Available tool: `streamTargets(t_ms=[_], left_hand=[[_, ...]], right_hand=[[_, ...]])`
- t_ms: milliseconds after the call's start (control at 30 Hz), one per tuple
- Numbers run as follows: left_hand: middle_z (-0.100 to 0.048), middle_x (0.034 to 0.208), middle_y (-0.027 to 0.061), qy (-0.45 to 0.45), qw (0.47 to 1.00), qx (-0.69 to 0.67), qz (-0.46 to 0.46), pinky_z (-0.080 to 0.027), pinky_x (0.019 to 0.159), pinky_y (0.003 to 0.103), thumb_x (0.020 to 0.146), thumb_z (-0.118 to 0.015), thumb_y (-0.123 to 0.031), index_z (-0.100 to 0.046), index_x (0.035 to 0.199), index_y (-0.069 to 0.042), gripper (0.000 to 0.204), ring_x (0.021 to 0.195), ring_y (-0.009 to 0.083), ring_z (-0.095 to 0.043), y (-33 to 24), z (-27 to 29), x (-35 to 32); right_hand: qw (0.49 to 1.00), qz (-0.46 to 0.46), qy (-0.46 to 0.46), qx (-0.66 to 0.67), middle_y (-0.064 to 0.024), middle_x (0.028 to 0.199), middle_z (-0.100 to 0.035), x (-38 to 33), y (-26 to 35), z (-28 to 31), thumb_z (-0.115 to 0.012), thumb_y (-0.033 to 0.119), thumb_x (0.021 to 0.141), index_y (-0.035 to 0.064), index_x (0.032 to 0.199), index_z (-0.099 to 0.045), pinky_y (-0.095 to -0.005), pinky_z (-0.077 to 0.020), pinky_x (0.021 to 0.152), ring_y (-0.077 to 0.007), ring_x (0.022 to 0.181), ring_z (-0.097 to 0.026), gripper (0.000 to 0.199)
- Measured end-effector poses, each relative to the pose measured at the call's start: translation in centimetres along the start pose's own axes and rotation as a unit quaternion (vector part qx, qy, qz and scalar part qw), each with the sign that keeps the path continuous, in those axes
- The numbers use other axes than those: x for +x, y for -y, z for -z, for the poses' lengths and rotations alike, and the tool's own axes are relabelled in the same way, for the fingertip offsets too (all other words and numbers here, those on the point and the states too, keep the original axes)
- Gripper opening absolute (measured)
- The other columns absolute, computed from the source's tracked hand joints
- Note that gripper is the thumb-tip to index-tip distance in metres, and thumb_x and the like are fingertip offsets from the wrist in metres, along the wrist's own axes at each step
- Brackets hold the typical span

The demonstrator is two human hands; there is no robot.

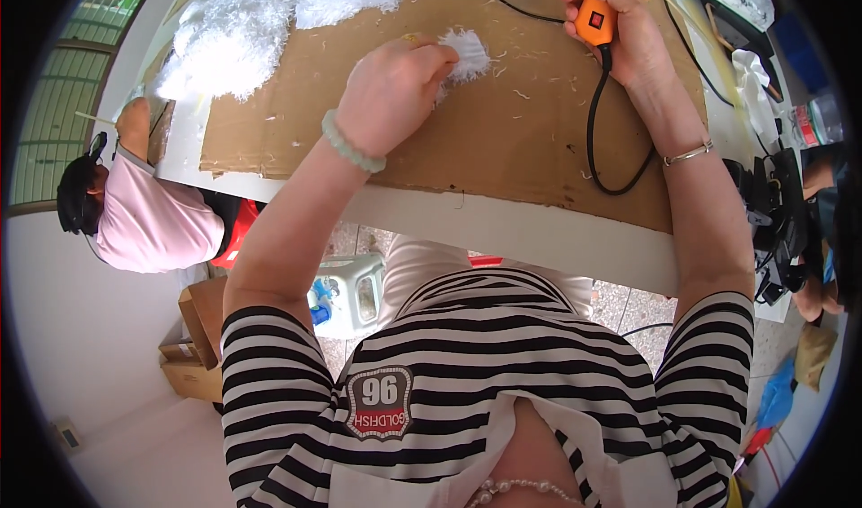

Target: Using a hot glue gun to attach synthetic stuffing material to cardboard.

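Observation:
My left hand (392, 90) is closed in a pinch at the edge of a small white fringed, feathery piece (470, 57), over a brown cardboard sheet (521, 140). Its fingertips are partly hidden behind the knuckles. An orange glue gun (595, 21) with a red switch is gripped in my right hand (639, 41), at the upper right. The gun's top reaches the picture's edge, so its nozzle does not show clearly. From its handle a black cord (593, 140) loops down over the cardboard.
White fluffy material (235, 45) is heaped at the far left of the table. Loose white threads dot the cardboard. At left sits a person in pink (157, 216); a plastic stool (355, 297) stands below the table. Black equipment (774, 212) lies to the right.

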State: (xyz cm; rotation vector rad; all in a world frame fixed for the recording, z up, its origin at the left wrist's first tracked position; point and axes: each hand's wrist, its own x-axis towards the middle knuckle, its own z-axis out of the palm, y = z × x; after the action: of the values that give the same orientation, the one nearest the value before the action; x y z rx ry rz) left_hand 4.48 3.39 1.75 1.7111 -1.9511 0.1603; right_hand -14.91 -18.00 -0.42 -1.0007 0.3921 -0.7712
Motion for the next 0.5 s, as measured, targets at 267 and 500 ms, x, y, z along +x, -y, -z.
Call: streamTargets(t_ms=[267, 500], left_hand=[[-0.069, 0.093, 0.0093, 0.061, 0.995, -0.037, 0.071, -0.054, 0.071, 0.040, 0.083, -0.074, -0.016, -0.072, 0.098, -0.006, 0.018, 0.080, 0.0299, -0.066, 2.1, -0.9, 0.8], [-0.066, 0.121, 0.0135, 0.121, 0.946, -0.293, 0.069, -0.050, 0.095, 0.034, 0.082, -0.073, 0.000, -0.070, 0.110, -0.003, 0.028, 0.113, 0.0299, -0.063, 0.9, 1.1, -1.3]], right_hand=[[1.000, 0.002, -0.004, -0.007, -0.0064, 0.085, -0.065, -0.1, 0.5, -0.2, -0.063, 0.014, 0.089, 0.0120, 0.117, -0.054, -0.0327, -0.0555, 0.061, -0.0183, 0.068, -0.063, 0.030], [1.000, -0.014, -0.013, 0.005, -0.0071, 0.086, -0.065, -0.1, 0.6, -0.5, -0.062, 0.011, 0.090, 0.0109, 0.117, -0.054, -0.0335, -0.0560, 0.061, -0.0187, 0.069, -0.064, 0.028]])
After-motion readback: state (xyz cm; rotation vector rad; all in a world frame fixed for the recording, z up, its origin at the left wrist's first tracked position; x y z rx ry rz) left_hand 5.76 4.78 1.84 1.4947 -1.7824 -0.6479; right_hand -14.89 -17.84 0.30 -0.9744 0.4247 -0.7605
